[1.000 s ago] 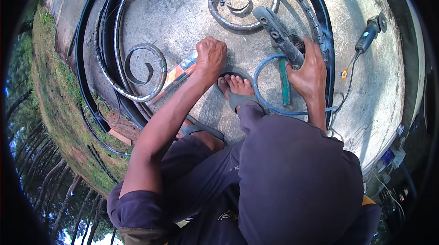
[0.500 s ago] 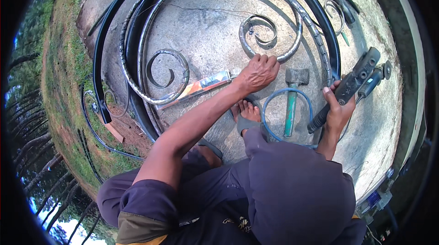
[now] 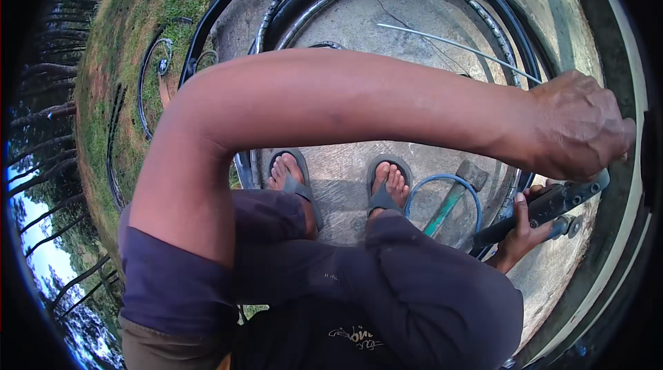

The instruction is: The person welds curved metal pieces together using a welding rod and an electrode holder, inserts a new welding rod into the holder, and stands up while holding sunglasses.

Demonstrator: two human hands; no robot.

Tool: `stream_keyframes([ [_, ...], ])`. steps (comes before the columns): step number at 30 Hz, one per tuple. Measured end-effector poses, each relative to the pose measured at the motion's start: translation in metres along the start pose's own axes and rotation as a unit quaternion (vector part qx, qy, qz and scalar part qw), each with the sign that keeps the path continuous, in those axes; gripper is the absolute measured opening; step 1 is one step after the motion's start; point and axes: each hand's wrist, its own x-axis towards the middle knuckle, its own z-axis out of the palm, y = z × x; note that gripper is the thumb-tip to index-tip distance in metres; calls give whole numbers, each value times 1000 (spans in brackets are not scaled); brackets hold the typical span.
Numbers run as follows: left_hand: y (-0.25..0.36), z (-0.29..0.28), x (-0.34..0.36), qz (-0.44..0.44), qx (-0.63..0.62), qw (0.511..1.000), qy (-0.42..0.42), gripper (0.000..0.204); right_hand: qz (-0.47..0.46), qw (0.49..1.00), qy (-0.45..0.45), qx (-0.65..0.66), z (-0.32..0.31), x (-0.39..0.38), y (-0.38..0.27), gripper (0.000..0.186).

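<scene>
My left arm stretches across the view to the right. My left hand (image 3: 580,125) is closed around a thin grey welding rod (image 3: 449,44), which sticks out to the left over the metal rings. Just below it, my right hand (image 3: 523,235) grips a black welding electrode holder (image 3: 545,210). The holder's far end reaches up under my left hand; whether the rod touches it is hidden. Beside the holder is a dark power tool with a small disc (image 3: 574,227), probably a grinder. A hammer with a green handle (image 3: 444,210) lies near my right foot, its head partly inside a blue hose loop (image 3: 478,205).
Large curved metal rings (image 3: 268,14) lie on the concrete slab (image 3: 345,190), partly behind my forearm. My sandalled feet (image 3: 293,180) stand on the slab. Grass (image 3: 148,17) with dark cables borders it at left. A pale raised edge (image 3: 625,45) runs along the right.
My left hand has moved from beside the scroll and packet to the far right, now with a welding rod. The holder in my right hand is lower and more level. The view has shifted.
</scene>
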Motion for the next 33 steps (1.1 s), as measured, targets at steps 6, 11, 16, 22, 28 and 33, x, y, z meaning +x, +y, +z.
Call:
stream_keyframes([
  [6, 35, -207, -141, -72, 303, 922, -232, 14, -146, 953, -218, -151, 103, -33, -10, 60],
  [11, 94, -235, -237, -256, 314, 901, -157, 32, -220, 894, -367, -131, 148, -44, -14, 66],
  [16, 95, -203, -268, -319, 336, 884, -60, 25, -306, 827, -429, -197, 175, -39, -17, 68],
  [22, 91, -175, -295, -402, 169, 890, 131, 21, -335, 808, -433, -219, 190, -45, -12, 68],
  [28, 84, -170, -296, -387, 147, 906, 89, 28, -333, 809, -430, -224, 194, -50, -18, 68],
  [33, 82, -164, -296, -398, 117, 908, 63, 32, -343, 802, -429, -234, 190, -49, -13, 68],
])
